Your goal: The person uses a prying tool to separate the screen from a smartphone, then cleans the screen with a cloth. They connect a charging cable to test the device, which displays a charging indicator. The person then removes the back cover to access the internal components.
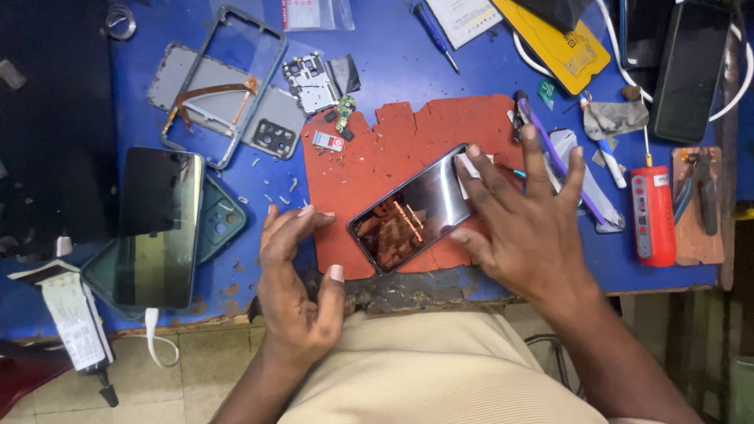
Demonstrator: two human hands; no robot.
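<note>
Phone, a dark glass slab, lay screen-up on the red work mat, and we had it between our two hands. Its long axis ran diagonally, from the lower corner nearest us and to our left up to the far corner on our right. Our right hand was the nearer by far: it rested flat and spread, fingers extended, with the index and middle fingers pressing a small white cloth or wipe onto the upper right end of the glass. So the phone stretched away from that hand toward the lower left, with only its far right corner under our fingertips.

Our left hand stood on edge at the mat's near left border, open and loosely curved, gripping nothing. Its fingertips sat just beside the phone's lower left corner but did not touch it; the phone lay to its right and slightly ahead.

Farther left on the blue bench, well apart from both hands, lay a second phone on a green case, a stripped phone frame and small circuit parts. To the right of our right hand sat a red tool and purple-handled tweezers or spudger.
</note>
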